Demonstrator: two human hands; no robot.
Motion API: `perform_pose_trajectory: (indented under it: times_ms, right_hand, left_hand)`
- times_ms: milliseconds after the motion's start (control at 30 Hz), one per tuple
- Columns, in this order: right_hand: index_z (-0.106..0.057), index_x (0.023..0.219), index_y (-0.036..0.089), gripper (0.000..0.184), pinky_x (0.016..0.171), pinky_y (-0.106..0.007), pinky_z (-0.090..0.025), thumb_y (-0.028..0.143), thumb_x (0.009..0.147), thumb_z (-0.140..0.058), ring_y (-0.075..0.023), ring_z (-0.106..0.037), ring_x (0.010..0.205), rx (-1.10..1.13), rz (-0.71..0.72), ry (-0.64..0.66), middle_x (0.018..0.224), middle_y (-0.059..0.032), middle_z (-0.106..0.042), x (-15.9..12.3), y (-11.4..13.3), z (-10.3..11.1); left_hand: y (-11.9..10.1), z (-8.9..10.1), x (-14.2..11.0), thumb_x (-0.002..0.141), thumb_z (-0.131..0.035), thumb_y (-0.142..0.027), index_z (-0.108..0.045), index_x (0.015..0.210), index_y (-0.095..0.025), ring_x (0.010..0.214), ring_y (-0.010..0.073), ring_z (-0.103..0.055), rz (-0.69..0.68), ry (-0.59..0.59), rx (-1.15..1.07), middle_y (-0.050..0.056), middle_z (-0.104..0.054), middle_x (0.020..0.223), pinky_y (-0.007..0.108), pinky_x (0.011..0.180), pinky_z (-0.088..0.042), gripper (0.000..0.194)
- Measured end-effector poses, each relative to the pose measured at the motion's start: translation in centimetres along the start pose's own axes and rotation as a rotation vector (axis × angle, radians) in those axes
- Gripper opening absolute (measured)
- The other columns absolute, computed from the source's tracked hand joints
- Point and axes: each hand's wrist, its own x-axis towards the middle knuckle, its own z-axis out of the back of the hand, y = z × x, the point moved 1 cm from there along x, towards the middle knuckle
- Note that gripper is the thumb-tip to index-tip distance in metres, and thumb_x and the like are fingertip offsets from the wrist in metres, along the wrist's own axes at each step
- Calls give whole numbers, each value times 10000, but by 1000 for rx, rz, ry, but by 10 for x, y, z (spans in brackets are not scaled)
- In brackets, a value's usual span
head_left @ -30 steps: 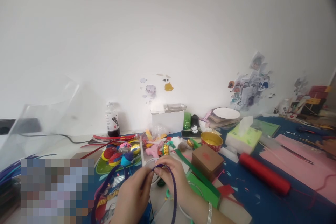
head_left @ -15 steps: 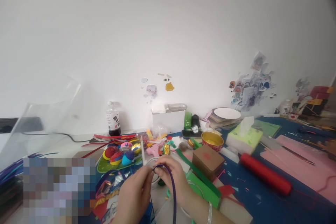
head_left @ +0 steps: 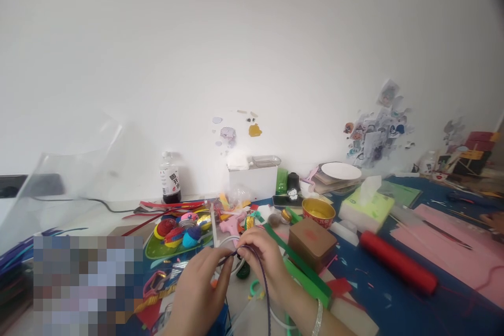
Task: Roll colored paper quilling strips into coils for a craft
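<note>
A narrow dark purple strip runs between my two hands and hangs in a curve over my right palm. My left hand pinches it between thumb and forefinger. Just to the right, my right hand grips the same strip with its thumb and fingers, a bracelet on that wrist. The fingertips of both hands are close together. Behind them lies a white ring, partly covered by my fingers. A pink glue gun rests a little beyond my hands.
Yarn-like coloured balls lie on a green tray at left. A brown box, a gold-lined bowl, a tissue pack and a red roll stand to the right. A dark-filled bottle is by the wall. Another person's hand shows at far right.
My hands have shifted slightly apart along the strip. The strip's loop that hung left of my left hand has gone from view. The hanging part at right now shows its thin edge.
</note>
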Motion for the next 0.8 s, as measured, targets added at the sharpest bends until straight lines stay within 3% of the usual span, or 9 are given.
perform_pose_trajectory:
  times_ms: [333,600,800]
  right_hand:
    - [-531,749,200,146,672,-263,-397,231,863,-446,-144,-478,708,-85,81,14,751,-18,-516,-7,-4,-3]
    - [-598,822,215,107,714,-289,-424,250,845,-499,-166,-533,762,-37,91,87,808,-38,-569,-2,3,2]
    - [-595,778,209,136,685,-282,-420,230,849,-480,-160,-520,726,-83,108,68,763,-30,-561,-4,-5,-1]
  left_hand:
    - [-2,-1,-3,862,-417,-236,-577,836,-204,638,177,-609,-103,-49,104,37,-653,697,275,592,-458,166]
    - [2,-1,-1,872,-397,-257,-581,825,-199,626,157,-607,-81,-50,133,36,-660,698,252,584,-455,198]
    - [1,-4,-3,873,-385,-250,-578,804,-204,621,167,-603,-80,-24,153,35,-647,678,258,573,-446,211]
